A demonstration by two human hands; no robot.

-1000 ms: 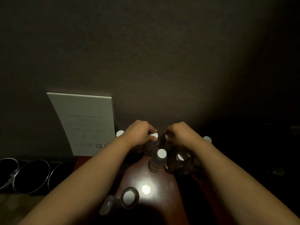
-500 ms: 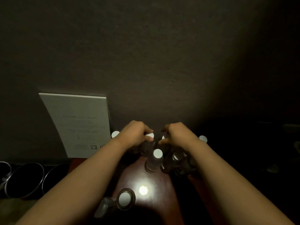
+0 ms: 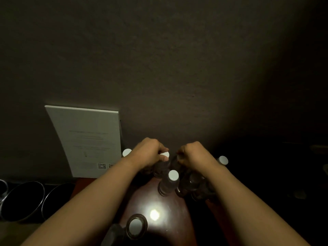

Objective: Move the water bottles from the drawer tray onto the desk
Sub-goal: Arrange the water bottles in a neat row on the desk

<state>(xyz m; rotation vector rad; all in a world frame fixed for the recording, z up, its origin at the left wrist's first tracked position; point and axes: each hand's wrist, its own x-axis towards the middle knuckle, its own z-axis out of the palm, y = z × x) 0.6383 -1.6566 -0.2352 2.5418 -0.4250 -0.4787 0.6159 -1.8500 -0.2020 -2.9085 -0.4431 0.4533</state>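
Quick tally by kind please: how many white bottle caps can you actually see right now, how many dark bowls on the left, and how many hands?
White bottle caps: 5
Dark bowls: 2 in full view; a third thing at the left edge is cut off, not counted
Hands: 2, left hand, right hand
White sign: 1
Total: 10

The left hand (image 3: 150, 153) covers most of the bottle (image 3: 162, 166) under it, so only a sliver of white cap shows. What the right hand (image 3: 192, 155) has its curled fingers on is lost in shadow. The bottles (image 3: 193, 183) below the right wrist are dark shapes (their number cannot be told). The print on the white card (image 3: 87, 139) is too small to read. The metal bowls (image 3: 24, 199) are cut off by the left edge, and the bench (image 3: 159, 228) fades into darkness on the right.
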